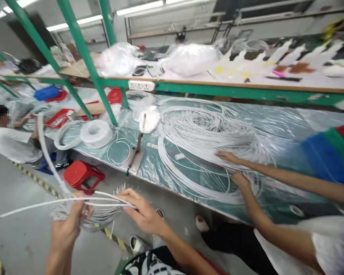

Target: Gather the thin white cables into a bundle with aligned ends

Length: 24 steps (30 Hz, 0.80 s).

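Note:
My left hand (70,221) is closed around a bundle of thin white cables (99,215), held out over the floor away from the bench. My right hand (141,212) pinches several of those cable strands at its fingertips, with loose ends fanning upward. One long white cable (46,151) arcs up and left from the bundle. On the bench, a co-worker's two hands (235,168) press on a large pile of coiled white cable (209,133).
A long bench covered in plastic sheet (289,126) runs from left to right, with green frame posts (86,57), a wound cable coil (96,133) and an upright metal stand (137,152). A red stool (81,172) sits on the floor. Another person (5,133) sits at far left.

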Available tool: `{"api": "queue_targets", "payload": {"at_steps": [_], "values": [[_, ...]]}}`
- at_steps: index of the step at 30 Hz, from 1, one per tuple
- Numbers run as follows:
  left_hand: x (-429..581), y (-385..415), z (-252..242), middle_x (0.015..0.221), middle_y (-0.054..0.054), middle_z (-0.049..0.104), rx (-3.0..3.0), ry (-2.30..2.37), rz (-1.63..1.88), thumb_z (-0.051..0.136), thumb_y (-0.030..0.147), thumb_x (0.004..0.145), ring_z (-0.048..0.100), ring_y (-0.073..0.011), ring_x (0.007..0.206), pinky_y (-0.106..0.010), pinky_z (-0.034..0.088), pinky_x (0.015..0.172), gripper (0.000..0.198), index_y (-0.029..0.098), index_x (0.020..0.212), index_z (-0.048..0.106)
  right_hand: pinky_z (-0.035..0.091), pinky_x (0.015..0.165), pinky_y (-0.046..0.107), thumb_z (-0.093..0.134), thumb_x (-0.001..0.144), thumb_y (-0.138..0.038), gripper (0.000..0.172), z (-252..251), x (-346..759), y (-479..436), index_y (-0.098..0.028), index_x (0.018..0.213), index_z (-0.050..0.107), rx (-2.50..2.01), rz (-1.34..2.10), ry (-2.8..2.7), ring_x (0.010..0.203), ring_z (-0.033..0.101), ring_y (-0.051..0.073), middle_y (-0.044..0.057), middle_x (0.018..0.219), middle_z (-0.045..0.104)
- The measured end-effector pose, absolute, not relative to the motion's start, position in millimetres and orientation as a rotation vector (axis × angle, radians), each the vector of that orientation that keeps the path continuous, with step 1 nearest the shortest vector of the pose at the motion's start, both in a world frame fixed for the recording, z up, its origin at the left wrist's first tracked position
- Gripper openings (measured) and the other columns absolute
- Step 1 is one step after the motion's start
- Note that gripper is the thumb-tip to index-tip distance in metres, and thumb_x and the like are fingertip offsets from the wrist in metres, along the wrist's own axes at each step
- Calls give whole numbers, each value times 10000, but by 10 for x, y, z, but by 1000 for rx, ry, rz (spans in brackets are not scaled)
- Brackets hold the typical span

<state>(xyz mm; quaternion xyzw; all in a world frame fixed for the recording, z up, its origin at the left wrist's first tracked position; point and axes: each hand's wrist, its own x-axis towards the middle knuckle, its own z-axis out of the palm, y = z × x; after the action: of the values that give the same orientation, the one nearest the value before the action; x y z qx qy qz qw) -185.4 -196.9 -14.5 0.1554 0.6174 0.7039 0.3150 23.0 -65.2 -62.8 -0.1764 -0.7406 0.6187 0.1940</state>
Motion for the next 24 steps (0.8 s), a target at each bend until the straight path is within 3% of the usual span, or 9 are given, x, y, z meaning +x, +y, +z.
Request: {"api": "queue_targets", "payload": {"at_steps": [2,4,8,14,20,24], "values": [[-1818,-1830,-139,523,72,503,400,1560,1940,1079,557,691,399,-86,403,-265,392,439,486,235,710,716,593,1067,453,587,1151,-680,555,-612,297,-477,-270,1388,876,-358,1814,-2125,1111,718,275,122,1268,754],[-1743,-1649,-108,538,69,527,403,1519,1973,1056,599,723,458,-109,404,-257,365,410,480,223,789,764,567,982,425,585,1132,-767,630,-623,330,-373,-244,1287,901,-280,1903,-2118,1004,679,252,95,1139,732],[-1558,-1371,10,552,87,525,407,1476,2034,1054,579,754,434,-87,389,-248,384,392,518,201,792,701,461,811,367,645,1045,-882,720,-645,352,-312,-208,1076,896,-352,1983,-2026,817,568,195,34,936,616],[-1405,-1064,161,572,78,543,466,1477,2045,1021,527,831,449,-82,393,-237,367,389,481,196,779,676,301,641,338,658,989,-942,715,-472,443,-221,-246,832,698,-571,2070,-1907,656,396,166,-30,711,447],[-1231,-628,373,549,82,513,561,1388,1947,1015,658,800,415,-80,380,-244,385,381,546,188,813,737,370,663,365,510,1049,-953,721,-52,802,123,-275,804,505,-668,1881,-1945,628,400,165,-25,701,490],[-1341,-591,722,513,108,453,525,1318,1956,1091,698,666,311,-37,366,-221,373,376,604,209,783,754,295,551,354,460,1043,-1003,765,802,1284,519,-291,766,504,-915,1447,-2024,556,365,153,-27,626,463]]}}
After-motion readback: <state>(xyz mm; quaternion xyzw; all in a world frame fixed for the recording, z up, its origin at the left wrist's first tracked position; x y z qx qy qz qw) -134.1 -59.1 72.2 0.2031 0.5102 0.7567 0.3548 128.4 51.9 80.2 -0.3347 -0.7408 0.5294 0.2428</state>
